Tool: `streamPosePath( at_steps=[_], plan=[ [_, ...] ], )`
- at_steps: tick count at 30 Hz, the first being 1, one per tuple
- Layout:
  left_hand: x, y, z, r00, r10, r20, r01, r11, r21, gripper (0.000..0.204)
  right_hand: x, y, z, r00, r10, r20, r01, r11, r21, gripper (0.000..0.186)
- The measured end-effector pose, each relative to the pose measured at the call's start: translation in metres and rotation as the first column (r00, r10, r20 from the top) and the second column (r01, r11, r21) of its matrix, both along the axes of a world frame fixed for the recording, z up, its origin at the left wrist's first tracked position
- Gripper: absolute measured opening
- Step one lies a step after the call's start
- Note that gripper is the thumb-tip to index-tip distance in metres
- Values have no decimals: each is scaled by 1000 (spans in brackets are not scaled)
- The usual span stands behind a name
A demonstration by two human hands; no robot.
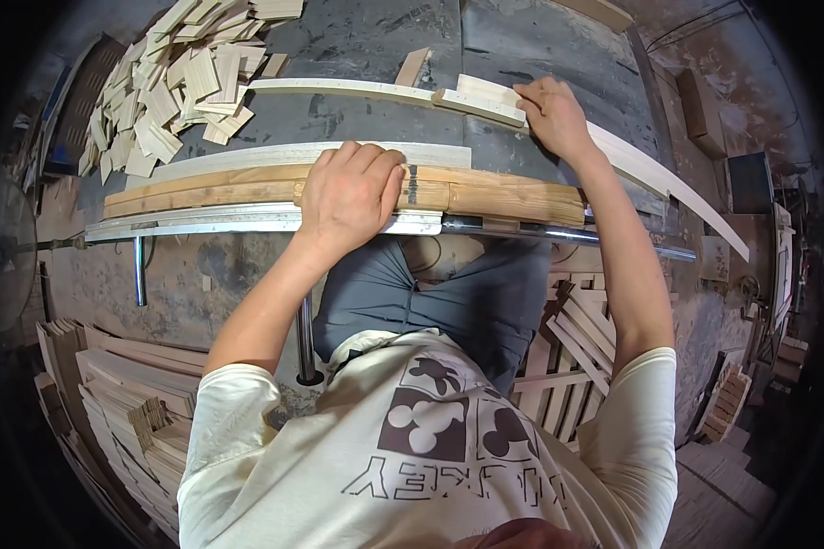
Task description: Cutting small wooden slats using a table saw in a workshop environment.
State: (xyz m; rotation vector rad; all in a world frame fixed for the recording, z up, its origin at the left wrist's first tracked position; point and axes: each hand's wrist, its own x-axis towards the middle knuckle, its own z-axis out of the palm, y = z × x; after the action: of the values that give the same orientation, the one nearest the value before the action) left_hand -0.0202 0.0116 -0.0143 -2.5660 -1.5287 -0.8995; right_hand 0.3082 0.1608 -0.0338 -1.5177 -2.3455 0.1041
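My left hand [350, 194] is curled over a stack of long wooden bars [220, 188] along the near edge of the dark worktable. Its fingers reach across their top, and a dark mark crosses the wood just right of the hand. Farther off to the right, my right hand [554, 114] has its fingers closed at the right end of a short wooden block [485, 96]. That block lies at a long, thin pale wood strip [339, 87], which shows again as a strip [664, 178] beyond my right wrist. My palm hides the block's very end.
Thin wooden pieces [178, 87] are heaped at the far left of the worktable [366, 41]. A small wood offcut [413, 67] lies behind the strip. A metal rail [192, 222] runs along the near edge. Stacked boards [137, 403] stand below left; more slats [577, 339] lie below right.
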Motion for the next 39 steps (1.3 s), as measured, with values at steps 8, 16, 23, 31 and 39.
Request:
streamPosePath(
  at_steps=[8,16,23,31,39],
  plan=[
    [2,3,-3,1000,-14,-14,15,999,47,11,10,-33,17,985,153,77,-148,986,-72,48],
    [5,2,-4,999,-2,-44,6,996,84,10,12,-38,3,992,129,14,-129,991,24,50],
    [7,-4,-14,996,22,-82,-11,991,135,11,16,-40,-8,993,110,44,-111,993,29,52],
    [9,26,-24,995,63,-72,-46,976,214,18,16,0,-12,995,65,81,-69,996,52,52],
    [15,63,-18,988,117,-97,-98,978,186,24,18,39,-8,996,8,93,-14,998,66,51]
  ],
)
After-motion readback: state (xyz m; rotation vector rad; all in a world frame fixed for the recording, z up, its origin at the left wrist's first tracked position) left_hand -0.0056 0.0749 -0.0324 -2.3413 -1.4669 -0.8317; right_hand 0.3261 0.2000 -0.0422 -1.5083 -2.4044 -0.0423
